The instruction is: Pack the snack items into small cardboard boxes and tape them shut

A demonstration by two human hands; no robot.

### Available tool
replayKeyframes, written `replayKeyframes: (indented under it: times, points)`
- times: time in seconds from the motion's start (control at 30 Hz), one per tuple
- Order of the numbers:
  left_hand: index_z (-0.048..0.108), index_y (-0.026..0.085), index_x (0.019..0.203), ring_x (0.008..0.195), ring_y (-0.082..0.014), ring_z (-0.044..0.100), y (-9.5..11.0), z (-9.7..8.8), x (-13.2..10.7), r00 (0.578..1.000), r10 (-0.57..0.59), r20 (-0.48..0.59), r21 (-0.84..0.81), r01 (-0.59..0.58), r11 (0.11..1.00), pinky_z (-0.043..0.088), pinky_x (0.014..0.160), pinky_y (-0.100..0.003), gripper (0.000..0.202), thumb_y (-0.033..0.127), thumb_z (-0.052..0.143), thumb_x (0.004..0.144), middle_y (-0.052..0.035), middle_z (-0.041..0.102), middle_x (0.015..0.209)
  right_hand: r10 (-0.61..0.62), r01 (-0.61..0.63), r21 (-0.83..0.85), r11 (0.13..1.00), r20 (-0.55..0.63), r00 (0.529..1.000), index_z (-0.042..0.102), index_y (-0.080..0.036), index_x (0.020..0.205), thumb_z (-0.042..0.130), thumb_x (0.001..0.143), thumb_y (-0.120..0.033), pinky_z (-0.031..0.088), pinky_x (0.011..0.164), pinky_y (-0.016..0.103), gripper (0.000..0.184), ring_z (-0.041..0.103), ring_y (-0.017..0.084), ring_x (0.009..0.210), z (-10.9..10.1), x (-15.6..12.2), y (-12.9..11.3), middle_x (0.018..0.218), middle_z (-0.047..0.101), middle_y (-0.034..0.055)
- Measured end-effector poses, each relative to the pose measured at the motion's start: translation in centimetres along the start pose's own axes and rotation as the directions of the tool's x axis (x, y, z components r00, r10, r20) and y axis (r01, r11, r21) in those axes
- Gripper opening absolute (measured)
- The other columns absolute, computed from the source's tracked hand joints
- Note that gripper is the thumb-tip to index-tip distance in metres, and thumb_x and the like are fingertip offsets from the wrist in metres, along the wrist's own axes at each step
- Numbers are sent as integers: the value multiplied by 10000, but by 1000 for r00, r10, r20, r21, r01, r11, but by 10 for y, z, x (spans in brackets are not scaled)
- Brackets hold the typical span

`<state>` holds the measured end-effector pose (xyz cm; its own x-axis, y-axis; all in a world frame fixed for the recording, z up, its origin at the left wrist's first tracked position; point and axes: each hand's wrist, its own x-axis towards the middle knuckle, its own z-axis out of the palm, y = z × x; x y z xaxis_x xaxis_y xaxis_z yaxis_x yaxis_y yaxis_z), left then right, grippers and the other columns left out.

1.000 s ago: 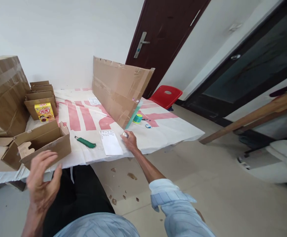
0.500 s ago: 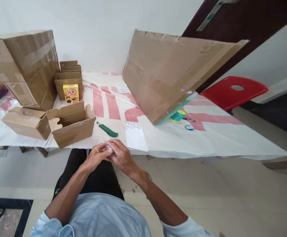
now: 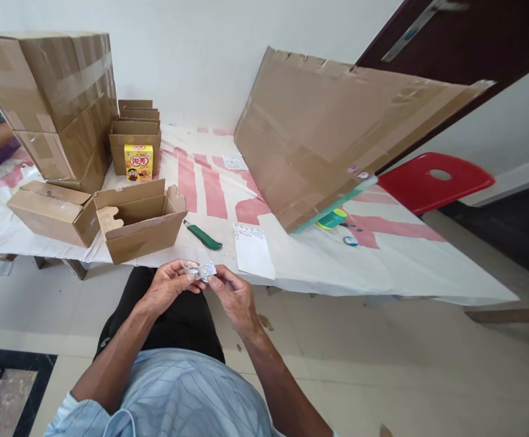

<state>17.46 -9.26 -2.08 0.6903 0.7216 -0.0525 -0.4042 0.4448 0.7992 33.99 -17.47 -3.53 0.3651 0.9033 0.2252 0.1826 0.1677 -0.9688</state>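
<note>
Over my lap, at the table's front edge, my left hand [image 3: 170,286] is closed in a pinch on a small crumpled whitish piece, partly hidden by the fingers. Close beside it, my right hand [image 3: 236,297] pinches a small white scrap of paper [image 3: 207,271] with dark markings. The two pieces meet or overlap between my fingertips; whether they are joined I cannot tell. A green utility knife [image 3: 204,237] lies on the table just beyond my hands. To its right is a white sheet of paper [image 3: 254,255] with marks along its top edge.
An open cardboard box [image 3: 148,237] stands left of the knife, beside a closed one [image 3: 50,212]. Behind are a yellow packet [image 3: 138,162], upright small cartons [image 3: 134,130] and stacked large boxes [image 3: 64,85]. A big cardboard panel [image 3: 337,121] leans at right, near a red chair [image 3: 432,182].
My hands have moved apart slightly, and the printed white scrap now shows between them. The view has shifted a little. Things on the table lie as before.
</note>
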Motion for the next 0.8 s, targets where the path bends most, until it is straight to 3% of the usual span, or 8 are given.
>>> replayKeyframes:
  times: [0.13, 0.3, 0.43, 0.6, 0.8]
  points:
    - [785, 145, 1012, 778, -204, 782, 2, 0, -4, 1000, 27, 0, 67, -27, 997, 606, 719, -292, 497, 488, 997, 721, -88, 815, 894, -1, 2, 18, 1000, -76, 997, 758, -270, 824, 733, 936, -500, 581, 672, 352, 257, 635, 205, 695, 8, -4, -9, 791, 709, 7]
    - [749, 150, 965, 744, -199, 768, 4, 3, -5, 995, 73, -69, 211, -57, 976, 588, 685, -277, 507, 529, 979, 719, -73, 801, 835, -101, 92, -61, 994, -175, 979, 756, -274, 835, 700, 970, -440, 591, 690, 359, 221, 673, 219, 738, 17, -9, -25, 818, 728, 21]
    - [745, 150, 966, 694, -169, 722, 3, 10, -7, 979, 164, -123, 357, -110, 928, 559, 665, -260, 493, 558, 928, 758, -45, 774, 801, -234, 201, -183, 962, -179, 956, 763, -223, 857, 673, 1011, -346, 585, 730, 315, 217, 696, 187, 768, 22, -13, -32, 842, 743, 30]
    - [776, 130, 1079, 754, -185, 712, 3, 16, -12, 950, 275, -146, 566, -148, 811, 567, 763, -288, 377, 448, 800, 878, -47, 780, 848, -409, 332, -337, 881, -190, 893, 787, -212, 934, 657, 1025, -280, 614, 772, 338, 173, 718, 193, 804, 30, -14, -29, 881, 762, 54]
    - [754, 98, 1301, 858, -210, 721, 8, 16, -16, 961, 268, -74, 692, -144, 707, 561, 860, -299, 441, 359, 638, 965, -56, 795, 928, -592, 453, -506, 735, -152, 791, 799, -214, 1139, 631, 1044, -216, 637, 808, 368, 193, 732, 211, 882, 40, -19, -15, 952, 743, 88]
